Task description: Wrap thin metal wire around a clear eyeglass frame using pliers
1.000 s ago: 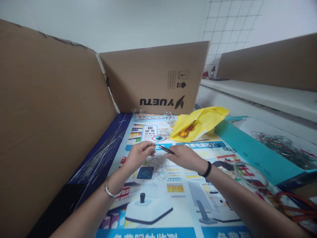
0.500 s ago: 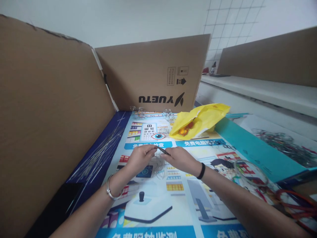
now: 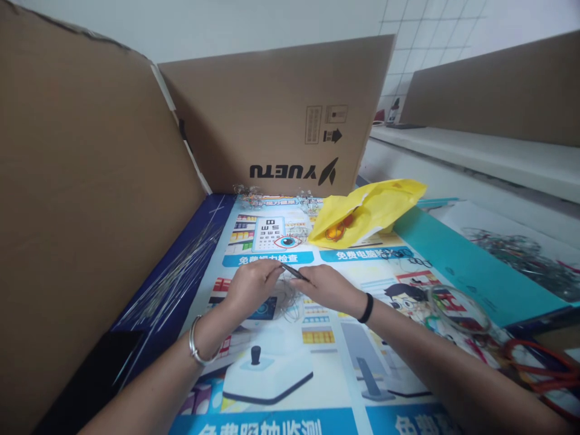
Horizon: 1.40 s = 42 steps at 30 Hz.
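Note:
My left hand [image 3: 252,285] and my right hand [image 3: 327,289] meet over a printed poster [image 3: 317,362] that covers the table. The right hand's fingers pinch a thin dark tool [image 3: 293,272] whose tip points left, toward the left fingertips. The left fingers are pinched together on a fine wire piece [image 3: 285,296] that hangs below both hands; it is too thin to make out fully. I wear a silver bangle on the left wrist and a black band on the right.
Cardboard walls [image 3: 281,115] stand left and behind. Thin metal wires [image 3: 176,278] lie in a bundle at the left. A yellow plastic bag [image 3: 367,211] lies behind the hands. A clear round dish [image 3: 457,308] and red scissors [image 3: 544,368] sit right; tangled wire pieces [image 3: 521,260] farther right.
The view has shifted slightly, so the hands sit a little lower and to the left. The hands keep the same grip and stay together.

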### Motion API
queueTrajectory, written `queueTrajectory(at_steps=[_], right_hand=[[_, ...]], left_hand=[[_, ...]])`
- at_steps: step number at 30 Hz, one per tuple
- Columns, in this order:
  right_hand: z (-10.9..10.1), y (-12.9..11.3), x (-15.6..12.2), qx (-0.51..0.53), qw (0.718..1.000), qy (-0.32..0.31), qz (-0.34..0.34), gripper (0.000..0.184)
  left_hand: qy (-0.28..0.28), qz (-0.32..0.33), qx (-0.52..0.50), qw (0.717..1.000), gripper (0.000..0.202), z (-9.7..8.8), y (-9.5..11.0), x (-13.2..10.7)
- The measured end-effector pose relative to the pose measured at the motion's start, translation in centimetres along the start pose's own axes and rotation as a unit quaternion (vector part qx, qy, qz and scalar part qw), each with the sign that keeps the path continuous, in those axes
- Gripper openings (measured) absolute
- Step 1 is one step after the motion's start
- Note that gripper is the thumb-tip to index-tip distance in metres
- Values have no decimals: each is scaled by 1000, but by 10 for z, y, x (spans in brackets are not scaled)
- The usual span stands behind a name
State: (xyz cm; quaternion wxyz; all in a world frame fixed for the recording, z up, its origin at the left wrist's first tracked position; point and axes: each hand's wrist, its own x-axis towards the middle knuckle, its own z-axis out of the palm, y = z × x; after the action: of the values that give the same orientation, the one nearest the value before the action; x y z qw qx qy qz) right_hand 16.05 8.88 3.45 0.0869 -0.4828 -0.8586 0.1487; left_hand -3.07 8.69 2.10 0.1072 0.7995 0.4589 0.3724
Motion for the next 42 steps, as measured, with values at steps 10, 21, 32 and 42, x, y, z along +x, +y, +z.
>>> queueTrajectory(at_steps=[10, 21, 32, 42], right_hand=[[3, 4, 1, -129, 991, 16, 31, 38], [29, 30, -5, -241, 955, 170, -31, 20], [41, 38, 0, -253, 929, 251, -100, 14], [41, 39, -1, -265, 918, 270, -119, 10]], left_hand=[[-76, -57, -69, 993, 28, -15, 1, 8], [-188, -142, -216, 948, 28, -14, -44, 10], [-156, -145, -253, 944, 23, 3, -35, 6], [-79, -127, -194, 970, 24, 2, -13, 3]])
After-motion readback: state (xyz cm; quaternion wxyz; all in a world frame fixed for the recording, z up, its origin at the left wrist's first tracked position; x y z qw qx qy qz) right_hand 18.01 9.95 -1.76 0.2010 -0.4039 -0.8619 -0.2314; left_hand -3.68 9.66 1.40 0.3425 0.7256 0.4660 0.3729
